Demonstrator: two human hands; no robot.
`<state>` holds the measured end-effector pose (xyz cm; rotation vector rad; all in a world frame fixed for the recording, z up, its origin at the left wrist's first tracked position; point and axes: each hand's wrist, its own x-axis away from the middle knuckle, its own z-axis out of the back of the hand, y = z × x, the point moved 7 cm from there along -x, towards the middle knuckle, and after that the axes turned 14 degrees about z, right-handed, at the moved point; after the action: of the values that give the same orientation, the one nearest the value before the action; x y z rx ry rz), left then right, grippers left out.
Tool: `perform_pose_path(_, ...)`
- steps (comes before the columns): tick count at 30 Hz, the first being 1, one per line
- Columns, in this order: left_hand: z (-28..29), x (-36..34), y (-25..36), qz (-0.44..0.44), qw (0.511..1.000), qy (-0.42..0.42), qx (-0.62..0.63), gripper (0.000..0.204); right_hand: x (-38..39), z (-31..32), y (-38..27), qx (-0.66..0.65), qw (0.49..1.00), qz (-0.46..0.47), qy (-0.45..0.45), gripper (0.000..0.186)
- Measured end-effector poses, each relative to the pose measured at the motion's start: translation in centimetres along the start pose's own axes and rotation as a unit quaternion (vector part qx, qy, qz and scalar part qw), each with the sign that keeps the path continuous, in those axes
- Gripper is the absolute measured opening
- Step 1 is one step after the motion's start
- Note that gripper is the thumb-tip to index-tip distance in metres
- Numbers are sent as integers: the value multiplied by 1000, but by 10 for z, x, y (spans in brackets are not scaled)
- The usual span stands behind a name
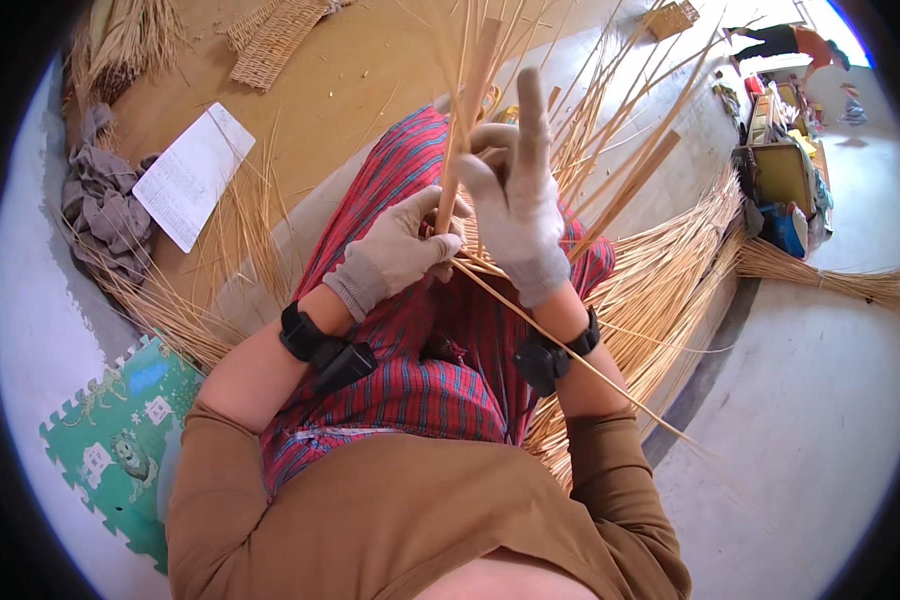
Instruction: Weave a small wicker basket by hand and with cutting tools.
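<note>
A partly woven piece of tan cane strands (470, 240) rests over my lap, its long loose strands fanning upward and outward. My left hand (400, 245), in a pale work glove, is closed on the weave at the base of a wide flat strip (477, 85). Beside it, my gloved right hand (522, 205) has its index finger stretched up. Its thumb and another finger are bent together at a blurred upright strand. One thin strand (590, 365) trails from the weave past my right wrist. The fingertips of both hands are partly hidden.
A large bundle of strands (670, 270) lies to my right. On the left are a white printed sheet (195, 175), a grey cloth (110, 205) and a green foam mat (120, 450). Woven pieces (278, 42) lie ahead. Another person (800, 45) bends at far right near boxes (782, 175).
</note>
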<state>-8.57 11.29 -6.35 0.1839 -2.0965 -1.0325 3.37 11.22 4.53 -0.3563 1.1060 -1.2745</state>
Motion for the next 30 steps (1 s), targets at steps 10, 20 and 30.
perform_pose_path(10, 7, -4, 1, -1, 999, -48, 1, 25, 90, 30, -21, 297, 931, 53, -205, 57)
perform_pose_path(20, 0, -2, -3, 29, 998, -51, 2, 33, 90, 39, -6, 312, 935, 73, -151, 65)
perform_pose_path(30, -2, -2, 3, 51, 996, -74, -9, 41, 81, 37, -1, 344, 914, 58, -205, 69)
